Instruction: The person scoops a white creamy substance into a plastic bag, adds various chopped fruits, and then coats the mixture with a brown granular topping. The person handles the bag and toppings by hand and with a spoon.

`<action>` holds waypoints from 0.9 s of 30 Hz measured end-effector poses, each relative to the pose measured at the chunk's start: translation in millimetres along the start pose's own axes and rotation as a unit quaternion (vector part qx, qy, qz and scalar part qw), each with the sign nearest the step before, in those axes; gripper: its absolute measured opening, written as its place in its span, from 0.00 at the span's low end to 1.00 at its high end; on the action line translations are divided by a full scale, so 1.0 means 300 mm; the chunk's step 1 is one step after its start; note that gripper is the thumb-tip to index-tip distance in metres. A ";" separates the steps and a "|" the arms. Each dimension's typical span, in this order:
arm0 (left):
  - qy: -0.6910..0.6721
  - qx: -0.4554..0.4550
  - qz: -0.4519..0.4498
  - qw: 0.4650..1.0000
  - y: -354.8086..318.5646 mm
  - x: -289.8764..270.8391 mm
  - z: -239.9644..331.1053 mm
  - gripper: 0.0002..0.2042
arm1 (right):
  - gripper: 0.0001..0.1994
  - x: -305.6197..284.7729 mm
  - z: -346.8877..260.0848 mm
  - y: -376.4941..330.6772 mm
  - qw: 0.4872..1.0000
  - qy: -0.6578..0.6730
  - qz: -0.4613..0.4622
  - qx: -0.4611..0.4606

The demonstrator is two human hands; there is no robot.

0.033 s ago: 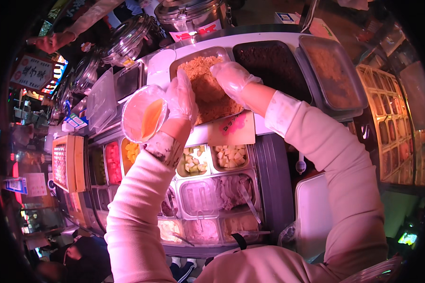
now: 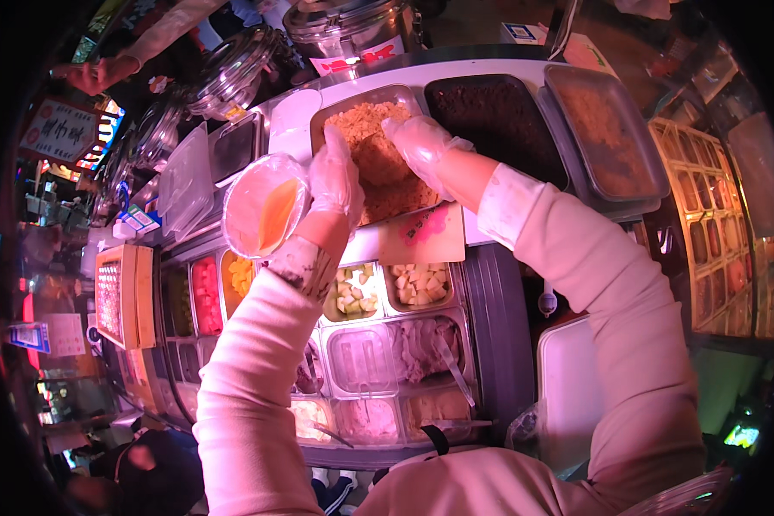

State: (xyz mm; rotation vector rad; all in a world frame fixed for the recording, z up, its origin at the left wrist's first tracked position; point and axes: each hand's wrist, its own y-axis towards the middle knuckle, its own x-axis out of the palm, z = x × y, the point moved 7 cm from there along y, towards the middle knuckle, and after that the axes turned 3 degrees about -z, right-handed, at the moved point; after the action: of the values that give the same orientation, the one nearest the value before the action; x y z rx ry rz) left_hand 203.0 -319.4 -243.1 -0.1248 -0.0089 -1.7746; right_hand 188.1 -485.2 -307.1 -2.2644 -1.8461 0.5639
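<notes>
In a clear plastic glove, my left hand [image 2: 335, 176] stands over the left side of a metal tray [image 2: 320, 129] of crumbly tan-orange food [image 2: 374, 155]. Its fingers are stretched out, pointing to the far side. My right hand [image 2: 423, 148], gloved too, hovers over the tray's right side with its fingers bent together. Whatever they hold, if anything, is hidden. Beside my left wrist is a pale round bowl [image 2: 242, 202] with clear wrap around it and a flat orange piece [image 2: 278, 213] inside.
A dark tray [image 2: 490, 107] of blackish crumbs and a lidded container [image 2: 598, 129] stand to the right. Nearer lie tubs of diced fruit [image 2: 418, 285] and purple paste [image 2: 423, 344]. Metal canisters [image 2: 348, 30] line the far left. Another person's hand [image 2: 99, 76] is at upper left.
Both hands have shifted only slightly over the crumb tray. The bowl has barely moved.
</notes>
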 end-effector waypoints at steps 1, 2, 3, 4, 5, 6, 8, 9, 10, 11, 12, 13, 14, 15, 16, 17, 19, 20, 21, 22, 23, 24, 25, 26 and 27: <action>-0.003 -0.045 0.003 0.999 -0.007 0.008 -0.028 0.31 | 0.32 0.013 0.015 0.008 0.999 0.010 0.026 0.030; -0.006 -0.091 0.007 0.996 -0.005 0.004 -0.057 0.32 | 0.33 0.034 -0.007 -0.003 0.997 0.033 0.035 0.059; -0.043 -0.092 0.016 0.995 0.002 -0.003 -0.057 0.32 | 0.34 0.047 -0.021 -0.014 0.994 0.056 0.046 0.087; -0.080 -0.092 0.024 0.992 0.010 -0.012 -0.057 0.33 | 0.34 0.039 -0.044 -0.034 0.992 0.078 0.070 0.073; -0.116 -0.095 0.031 0.988 0.018 -0.018 -0.065 0.34 | 0.34 0.029 -0.050 -0.044 0.989 0.100 0.095 0.058; -0.152 -0.096 0.037 0.983 0.024 -0.024 -0.074 0.35 | 0.34 -0.005 -0.066 -0.063 0.984 0.120 0.133 0.001; -0.114 -0.032 0.080 0.990 0.029 -0.060 -0.083 0.34 | 0.32 -0.027 -0.076 -0.099 0.969 0.178 0.161 -0.060; -0.095 0.000 0.103 0.990 0.029 -0.083 -0.094 0.33 | 0.31 -0.018 -0.070 -0.113 0.962 0.216 0.152 -0.064; -0.076 0.032 0.127 0.989 0.032 -0.108 -0.102 0.33 | 0.31 -0.007 -0.072 -0.120 0.954 0.254 0.142 -0.068; -0.050 -0.027 0.092 0.994 0.028 -0.075 -0.118 0.32 | 0.30 -0.014 -0.054 -0.121 0.977 0.132 0.169 0.005; -0.068 -0.039 0.075 0.994 0.025 -0.053 -0.113 0.32 | 0.30 0.002 -0.049 -0.129 0.981 0.010 0.175 0.082; -0.085 -0.052 0.057 0.993 0.022 -0.024 -0.109 0.32 | 0.27 0.019 -0.030 -0.152 0.968 0.088 0.198 0.125; -0.104 -0.063 0.040 0.992 0.022 -0.008 -0.110 0.31 | 0.24 0.034 -0.015 -0.176 0.947 0.165 0.219 0.165; -0.181 -0.065 0.053 0.980 0.077 -0.033 -0.134 0.29 | 0.22 0.053 -0.062 -0.163 0.952 0.226 0.200 0.061; -0.190 -0.041 0.067 0.979 0.095 -0.082 -0.159 0.28 | 0.20 0.065 -0.109 -0.162 0.942 0.284 0.176 -0.043; -0.201 -0.021 0.071 0.977 0.105 -0.083 -0.152 0.28 | 0.18 0.039 -0.145 -0.159 0.916 0.340 0.159 -0.145; -0.192 0.017 0.065 0.979 0.123 -0.093 -0.132 0.26 | 0.15 -0.001 -0.193 -0.160 0.848 0.430 0.130 -0.282; -0.165 0.013 0.066 0.984 0.110 -0.068 -0.126 0.25 | 0.16 -0.012 -0.161 -0.150 0.878 0.389 0.161 -0.226; -0.137 0.008 0.070 0.988 0.078 -0.049 -0.116 0.25 | 0.18 -0.007 -0.129 -0.155 0.904 0.347 0.188 -0.166; -0.108 0.003 0.074 0.991 0.048 -0.028 -0.105 0.25 | 0.19 -0.003 -0.097 -0.164 0.923 0.303 0.214 -0.105; -0.110 0.031 0.045 0.992 0.038 -0.017 -0.088 0.24 | 0.18 0.037 -0.067 -0.181 0.926 0.322 0.196 0.017; -0.141 0.010 0.044 0.989 0.037 -0.012 -0.093 0.24 | 0.19 0.071 -0.051 -0.162 0.922 0.340 0.185 0.019; -0.172 -0.012 0.043 0.984 0.041 -0.003 -0.097 0.24 | 0.19 0.091 -0.077 -0.166 0.909 0.377 0.163 -0.068; -0.202 -0.034 0.042 0.978 0.045 -0.001 -0.105 0.23 | 0.19 0.106 -0.113 -0.185 0.888 0.411 0.139 -0.152; -0.231 -0.056 0.042 0.970 0.046 -0.002 -0.114 0.23 | 0.19 0.105 -0.133 -0.188 0.874 0.434 0.131 -0.177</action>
State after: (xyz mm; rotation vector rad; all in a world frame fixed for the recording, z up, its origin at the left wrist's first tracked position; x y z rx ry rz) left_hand 213.9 -324.2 -277.9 -0.6099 -0.2374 -1.6269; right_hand 157.6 -437.7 -256.0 -2.3714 -1.2369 -0.7419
